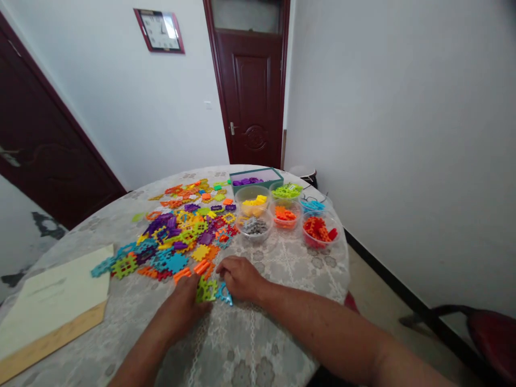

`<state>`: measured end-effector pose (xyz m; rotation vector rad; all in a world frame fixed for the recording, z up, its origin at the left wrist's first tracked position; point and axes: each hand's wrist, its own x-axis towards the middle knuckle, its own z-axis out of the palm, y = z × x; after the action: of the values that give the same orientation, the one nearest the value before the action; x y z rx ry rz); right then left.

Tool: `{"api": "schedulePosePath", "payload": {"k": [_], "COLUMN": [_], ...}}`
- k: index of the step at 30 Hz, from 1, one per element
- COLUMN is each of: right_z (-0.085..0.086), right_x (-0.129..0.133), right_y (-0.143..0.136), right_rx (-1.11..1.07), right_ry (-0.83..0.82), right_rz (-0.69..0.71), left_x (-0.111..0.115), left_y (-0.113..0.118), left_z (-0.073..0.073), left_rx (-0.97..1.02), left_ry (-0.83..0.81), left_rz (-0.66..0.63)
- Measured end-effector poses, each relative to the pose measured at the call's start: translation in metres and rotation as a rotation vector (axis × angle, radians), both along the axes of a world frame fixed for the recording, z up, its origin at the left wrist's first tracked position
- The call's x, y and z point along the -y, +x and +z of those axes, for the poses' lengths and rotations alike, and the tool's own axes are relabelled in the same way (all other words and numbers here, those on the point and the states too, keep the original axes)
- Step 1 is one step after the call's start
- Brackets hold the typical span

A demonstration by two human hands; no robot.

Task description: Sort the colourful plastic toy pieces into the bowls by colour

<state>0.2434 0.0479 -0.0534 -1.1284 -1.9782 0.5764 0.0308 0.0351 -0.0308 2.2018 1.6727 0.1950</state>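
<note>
Two hands meet at the near edge of the desk (282, 333), just below a wide scatter of flat interlocking plastic tiles (181, 231). The left hand (186, 298) has its fingers curled onto a lime-green tile (205, 290), pinching it against the lace cloth; the right hand (239, 277) lies knuckles-up with its fingertips on a light-blue tile (224, 294) that touches the green one. Both grips look closed on their pieces, though the fingertips themselves are hidden beneath the hands. The two tiles sit edge to edge between the hands, which suggests they are held this way so that their slotted edges can be lined up.

Several orange pieces (189, 271) lie just beyond the left hand. Farther back, clear round bowls hold pieces sorted by colour: yellow (253, 204), grey (253, 226), orange (285, 215), red (320, 230), green (287, 190) and blue (312, 205). A teal box (256, 173) with purple pieces stands behind them. A pale sheet on a board (52, 306) rests at the left edge of the desk.
</note>
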Motion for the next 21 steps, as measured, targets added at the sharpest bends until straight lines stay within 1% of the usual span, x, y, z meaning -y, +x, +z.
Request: {"api": "schedulePosePath", "payload": {"k": [2, 4, 7, 10, 13, 16, 18, 21], "right_z": [0.001, 0.001, 0.0, -0.002, -0.003, 0.002, 0.007, 0.014], "right_x": [-0.001, -0.001, 0.002, 0.003, 0.003, 0.006, 0.008, 0.009], "right_y": [0.0, 0.001, 0.003, 0.006, 0.007, 0.008, 0.008, 0.009], "right_rx": [-0.002, -0.011, -0.046, -0.112, -0.162, -0.19, -0.227, -0.31], "right_ry": [-0.001, -0.01, -0.043, -0.096, -0.132, -0.155, -0.182, -0.235], "right_rz": [-0.001, 0.006, 0.02, 0.008, 0.013, 0.036, 0.058, 0.084], "left_x": [0.0, 0.004, 0.017, 0.03, 0.037, 0.039, 0.038, 0.029], "left_y": [-0.001, -0.001, 0.001, 0.006, 0.009, 0.013, 0.019, 0.033], "left_z": [-0.003, -0.001, 0.01, 0.023, 0.028, 0.03, 0.034, 0.041], "left_rx": [-0.009, -0.016, -0.006, 0.06, 0.138, 0.219, 0.256, 0.301], "left_ry": [0.013, 0.015, 0.001, 0.02, 0.06, 0.046, 0.035, 0.064], "left_rz": [0.001, 0.011, 0.083, 0.136, 0.182, 0.225, 0.222, 0.145]}}
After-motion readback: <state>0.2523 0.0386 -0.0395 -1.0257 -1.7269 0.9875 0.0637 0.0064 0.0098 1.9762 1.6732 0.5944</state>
